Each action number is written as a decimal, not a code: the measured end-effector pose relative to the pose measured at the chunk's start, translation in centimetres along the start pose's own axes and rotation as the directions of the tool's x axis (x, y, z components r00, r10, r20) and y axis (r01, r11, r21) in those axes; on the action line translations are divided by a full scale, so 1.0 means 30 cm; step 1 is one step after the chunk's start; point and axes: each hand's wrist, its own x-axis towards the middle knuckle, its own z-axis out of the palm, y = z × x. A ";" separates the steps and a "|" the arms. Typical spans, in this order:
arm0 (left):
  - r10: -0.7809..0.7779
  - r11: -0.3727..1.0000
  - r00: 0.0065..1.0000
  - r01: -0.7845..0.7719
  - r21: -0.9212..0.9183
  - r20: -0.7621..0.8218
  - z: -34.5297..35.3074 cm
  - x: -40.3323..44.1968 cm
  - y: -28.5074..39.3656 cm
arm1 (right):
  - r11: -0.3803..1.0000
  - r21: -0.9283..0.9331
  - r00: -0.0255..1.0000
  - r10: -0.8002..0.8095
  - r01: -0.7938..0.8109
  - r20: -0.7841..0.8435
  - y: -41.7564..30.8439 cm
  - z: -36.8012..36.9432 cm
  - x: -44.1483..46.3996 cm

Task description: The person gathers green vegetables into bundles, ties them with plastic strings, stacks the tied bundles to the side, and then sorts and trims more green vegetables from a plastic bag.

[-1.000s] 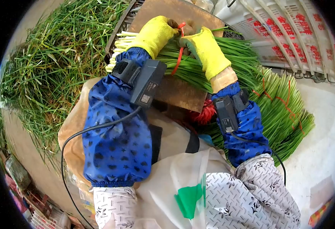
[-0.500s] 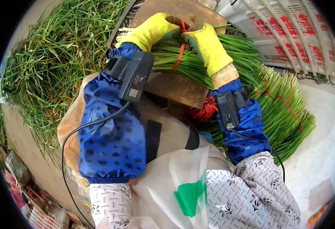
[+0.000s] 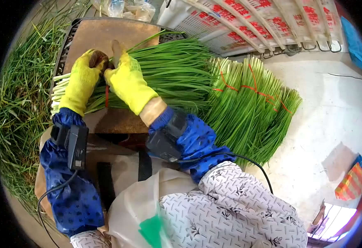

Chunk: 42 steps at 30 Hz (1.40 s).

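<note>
A bundle of long green chives point(image 3: 176, 66) lies across a brown board, its pale stem ends pointing left. A red tie point(image 3: 107, 96) runs around the bundle and up to my hands. Both hands wear yellow gloves with dark, soiled palms. My left hand point(image 3: 81, 80) is closed near the stem end, its fingertips pinched at the top of the tie. Close beside it, my right hand point(image 3: 127, 80) is also closed at the tie, with its thumb or a finger pointing up. The tie's ends are hidden between the fingers.
Several tied chive bundles point(image 3: 251, 95) lie to the right on a white surface point(image 3: 313, 124). Loose green leaves point(image 3: 24, 103) are heaped at the left. Behind the board point(image 3: 110, 35) are clear plastic bags point(image 3: 135, 10) and a white sheet with red print point(image 3: 247, 22).
The view has turned to the right, so the hands and bundle appear further left and lower. My hands have stayed together at the red tie, whose upper part is now hidden by the fingers.
</note>
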 end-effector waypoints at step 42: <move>0.334 0.941 0.924 -0.340 0.004 -0.185 -0.089 -0.121 0.068 | 0.713 0.685 0.988 0.075 -0.148 0.135 -0.016 0.020 -0.067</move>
